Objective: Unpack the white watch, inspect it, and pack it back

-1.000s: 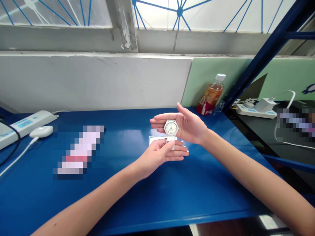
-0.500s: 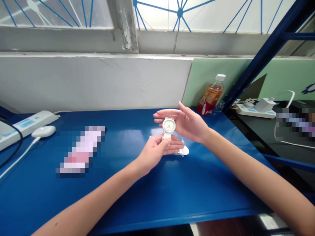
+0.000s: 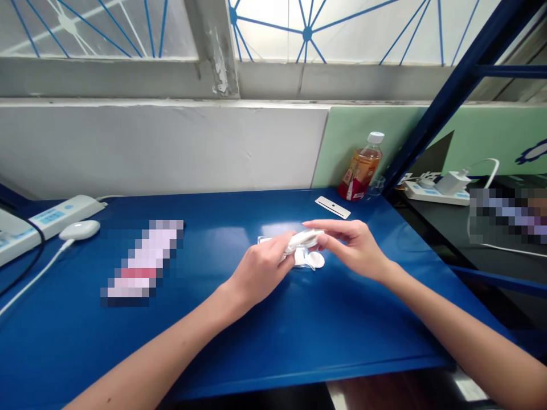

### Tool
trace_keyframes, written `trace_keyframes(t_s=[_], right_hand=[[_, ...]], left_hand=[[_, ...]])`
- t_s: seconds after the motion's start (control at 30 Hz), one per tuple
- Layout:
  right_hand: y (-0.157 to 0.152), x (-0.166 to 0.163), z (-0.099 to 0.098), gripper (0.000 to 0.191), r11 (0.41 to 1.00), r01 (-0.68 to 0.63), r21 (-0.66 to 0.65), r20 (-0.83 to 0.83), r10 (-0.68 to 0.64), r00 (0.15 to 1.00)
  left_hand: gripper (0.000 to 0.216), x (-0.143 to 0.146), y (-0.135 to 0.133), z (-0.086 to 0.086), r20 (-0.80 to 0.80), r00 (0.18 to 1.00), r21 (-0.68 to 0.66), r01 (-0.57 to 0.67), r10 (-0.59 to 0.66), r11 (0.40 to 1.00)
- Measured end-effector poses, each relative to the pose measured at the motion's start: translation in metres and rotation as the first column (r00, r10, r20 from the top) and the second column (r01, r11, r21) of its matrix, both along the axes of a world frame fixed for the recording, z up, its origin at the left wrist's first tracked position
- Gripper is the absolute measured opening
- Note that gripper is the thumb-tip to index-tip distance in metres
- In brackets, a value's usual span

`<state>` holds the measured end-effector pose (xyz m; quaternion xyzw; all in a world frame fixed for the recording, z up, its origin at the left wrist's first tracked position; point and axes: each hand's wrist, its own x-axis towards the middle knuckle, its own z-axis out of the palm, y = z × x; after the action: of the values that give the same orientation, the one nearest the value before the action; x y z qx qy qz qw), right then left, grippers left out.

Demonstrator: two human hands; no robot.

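Observation:
A white wristwatch is held above the blue desk between both hands, turned so that its dial does not show. My left hand is closed on its left end, thumb and fingers gripping the strap. At the other end, the thumb and fingertips of my right hand pinch the watch. Just below lies a clear plastic wrapper with a white round piece by it, partly hidden by my hands.
On the blue desk, a white card lies near a drink bottle. To the left are a pixelated flat object, a white case on a cable and a power strip. A blue metal post slants at right.
The watch has tipped from dial-facing to nearly edge-on. My right hand, spread open behind it before, has come down and taken its right end. The white card behind is now uncovered.

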<state>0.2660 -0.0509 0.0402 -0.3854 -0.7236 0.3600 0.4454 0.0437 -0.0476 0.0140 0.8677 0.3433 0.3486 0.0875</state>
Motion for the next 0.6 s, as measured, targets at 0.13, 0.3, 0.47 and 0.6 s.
trace_keyframes(t_s=[0.13, 0.3, 0.47, 0.6], right_hand=[[-0.001, 0.0, -0.007, 0.025, 0.996, 0.034, 0.08, 0.054, -0.038, 0.998], [0.007, 0.01, -0.01, 0.024, 0.998, 0.062, -0.017, 0.039, -0.061, 0.997], [0.017, 0.02, -0.014, 0.024, 0.99, 0.138, -0.039, 0.108, -0.133, 0.985], [0.019, 0.022, -0.015, 0.022, 0.978, 0.207, -0.005, 0.224, -0.201, 0.954]], left_hand=[[0.033, 0.0, 0.003, -0.01, -0.076, 0.997, 0.087, -0.022, 0.028, 0.996], [0.046, -0.005, 0.011, -0.006, -0.155, 0.987, 0.059, -0.035, 0.044, 0.998], [0.063, -0.013, 0.016, -0.001, -0.286, 0.958, -0.102, -0.006, -0.024, 0.995], [0.058, -0.015, 0.018, -0.002, -0.297, 0.954, -0.165, -0.003, -0.047, 0.986]])
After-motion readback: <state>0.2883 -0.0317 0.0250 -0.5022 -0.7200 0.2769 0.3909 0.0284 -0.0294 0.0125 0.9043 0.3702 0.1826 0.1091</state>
